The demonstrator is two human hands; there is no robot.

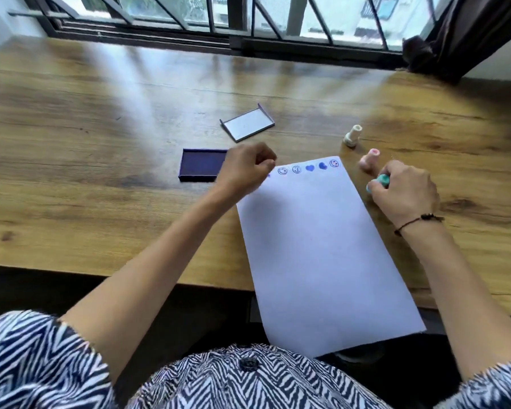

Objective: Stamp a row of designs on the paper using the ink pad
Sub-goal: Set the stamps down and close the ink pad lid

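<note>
A white sheet of paper (316, 246) lies tilted on the wooden table, its near end hanging over the table's front edge. Along its far edge runs a row of blue stamped designs (309, 167): smiley faces and hearts. A dark blue ink pad (199, 164) sits uncovered to the left of the paper. My left hand (245, 166) is curled into a loose fist over the paper's far left corner, hiding the ink pad's right end. My right hand (401, 188) rests just right of the paper, gripping a teal stamp (381, 180).
The ink pad's lid (248, 124) lies upturned behind the pad. A white stamp (353, 136) and a pink stamp (369, 160) stand on the table (86, 172) beyond the paper's far right corner. A window frame runs along the table's far edge.
</note>
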